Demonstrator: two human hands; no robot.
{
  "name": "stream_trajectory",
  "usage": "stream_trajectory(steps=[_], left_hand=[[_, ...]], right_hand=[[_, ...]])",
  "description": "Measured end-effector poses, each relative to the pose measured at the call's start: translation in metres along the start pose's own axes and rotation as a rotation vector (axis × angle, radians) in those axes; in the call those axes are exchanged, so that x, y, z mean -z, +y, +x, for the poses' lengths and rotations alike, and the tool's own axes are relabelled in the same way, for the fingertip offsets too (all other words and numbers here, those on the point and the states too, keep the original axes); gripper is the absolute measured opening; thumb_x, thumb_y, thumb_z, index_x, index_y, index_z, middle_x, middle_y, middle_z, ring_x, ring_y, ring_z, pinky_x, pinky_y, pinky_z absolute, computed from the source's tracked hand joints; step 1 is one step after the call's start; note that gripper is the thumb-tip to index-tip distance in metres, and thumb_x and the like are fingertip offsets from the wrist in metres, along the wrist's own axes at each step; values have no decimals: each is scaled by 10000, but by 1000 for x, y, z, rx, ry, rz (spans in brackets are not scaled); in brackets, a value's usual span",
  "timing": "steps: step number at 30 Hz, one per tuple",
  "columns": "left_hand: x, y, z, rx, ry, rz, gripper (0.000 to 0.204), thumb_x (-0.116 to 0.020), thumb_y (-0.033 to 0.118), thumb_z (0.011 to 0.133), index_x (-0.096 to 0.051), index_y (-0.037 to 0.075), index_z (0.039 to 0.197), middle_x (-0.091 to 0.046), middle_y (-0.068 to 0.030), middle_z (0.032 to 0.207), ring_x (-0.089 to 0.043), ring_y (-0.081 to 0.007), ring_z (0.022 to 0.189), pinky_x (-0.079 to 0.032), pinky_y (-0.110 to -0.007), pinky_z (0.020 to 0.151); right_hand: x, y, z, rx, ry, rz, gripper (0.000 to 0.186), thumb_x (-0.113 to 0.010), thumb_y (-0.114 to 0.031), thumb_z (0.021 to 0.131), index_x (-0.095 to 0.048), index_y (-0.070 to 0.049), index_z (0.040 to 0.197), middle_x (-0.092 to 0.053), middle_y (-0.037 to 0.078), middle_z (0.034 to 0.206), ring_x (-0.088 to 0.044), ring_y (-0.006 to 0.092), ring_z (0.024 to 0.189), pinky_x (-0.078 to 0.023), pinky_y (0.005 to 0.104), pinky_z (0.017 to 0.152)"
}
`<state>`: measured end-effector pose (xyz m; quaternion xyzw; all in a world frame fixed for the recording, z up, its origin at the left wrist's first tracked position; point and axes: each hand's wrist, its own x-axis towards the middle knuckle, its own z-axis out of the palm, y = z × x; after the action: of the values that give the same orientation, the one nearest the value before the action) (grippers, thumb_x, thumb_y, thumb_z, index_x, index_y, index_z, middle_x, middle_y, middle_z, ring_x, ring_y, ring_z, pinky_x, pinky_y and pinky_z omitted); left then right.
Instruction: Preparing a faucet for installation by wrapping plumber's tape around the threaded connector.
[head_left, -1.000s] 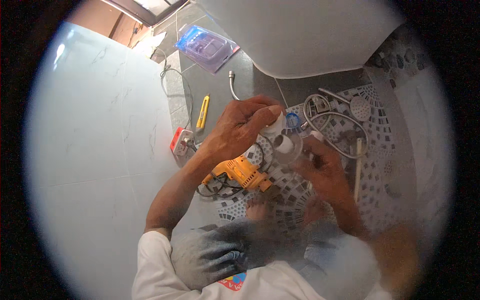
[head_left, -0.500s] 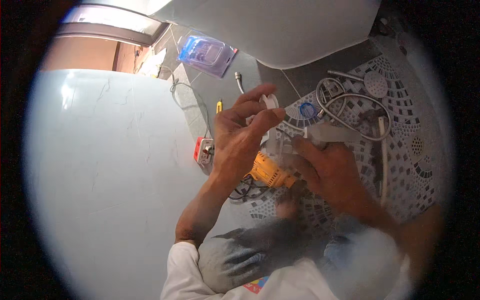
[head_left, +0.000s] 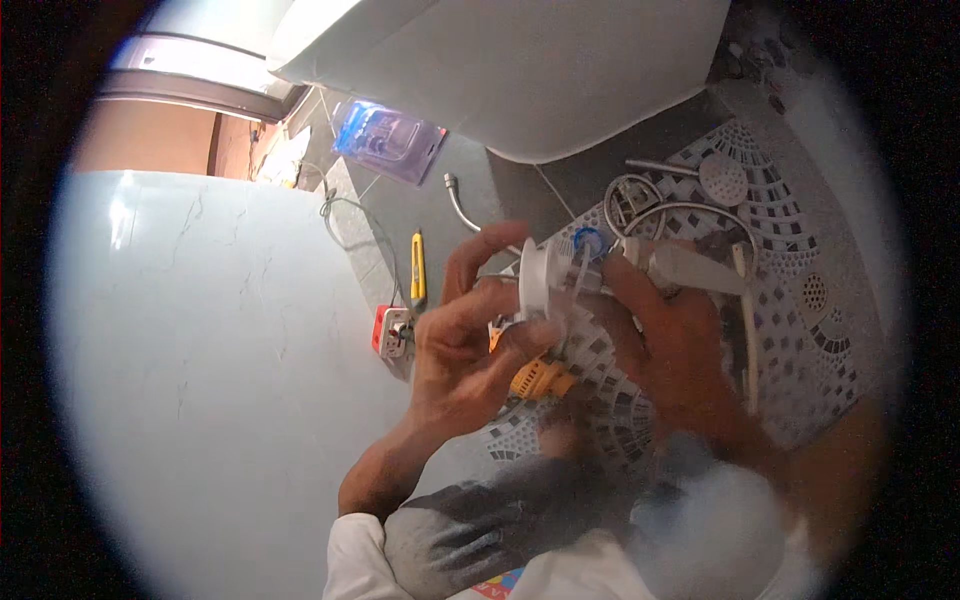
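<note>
My left hand [head_left: 465, 360] is closed around a white round plastic cap or disc [head_left: 542, 280], held on edge at the centre of the view. Just to its right, my right hand [head_left: 670, 350] grips a white plastic fitting [head_left: 690, 265] with an elongated body, its near part hazy in the picture. Behind both lies a blue ring-shaped piece [head_left: 590, 240]. An orange power drill [head_left: 540, 378] rests on the mosaic floor [head_left: 800, 350] beneath my hands, partly hidden by them.
A red-and-white power strip [head_left: 393, 330], yellow utility knife [head_left: 418, 268] and clear blister pack [head_left: 390, 142] lie left and behind. A coiled steel hose [head_left: 660, 208] and shower head [head_left: 723, 180] lie at right. A white fixture [head_left: 600, 70] stands at back, a pale tiled surface [head_left: 200, 350] at left.
My left hand has rotated and come lower, so the disc now stands on edge facing my right hand. My right hand has shifted slightly, still holding the fitting. The view has also shifted.
</note>
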<state>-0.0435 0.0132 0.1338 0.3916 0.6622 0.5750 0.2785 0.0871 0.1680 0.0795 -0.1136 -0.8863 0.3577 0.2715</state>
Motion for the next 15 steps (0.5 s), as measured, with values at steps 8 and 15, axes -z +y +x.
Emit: stream_trajectory(steps=[8,15], left_hand=[[8,-5,-6,98,-159,100,218,-659,-29,851,-671,5,1067,-608,-101,1104,-573,-178,1052,-442,-327,925],[7,-4,-1,121,-84,-82,240,-721,40,815,-660,-34,1034,-648,-105,992,-598,-185,986,-460,-335,874]], right_hand=[[2,3,0,5,79,67,261,-712,-152,830,-600,-70,1051,-552,183,879,-581,353,771,-481,460,618],[6,1,5,65,171,38,292,-720,-156,823,-608,-57,1074,-588,182,869,-598,364,755,-475,457,605]])
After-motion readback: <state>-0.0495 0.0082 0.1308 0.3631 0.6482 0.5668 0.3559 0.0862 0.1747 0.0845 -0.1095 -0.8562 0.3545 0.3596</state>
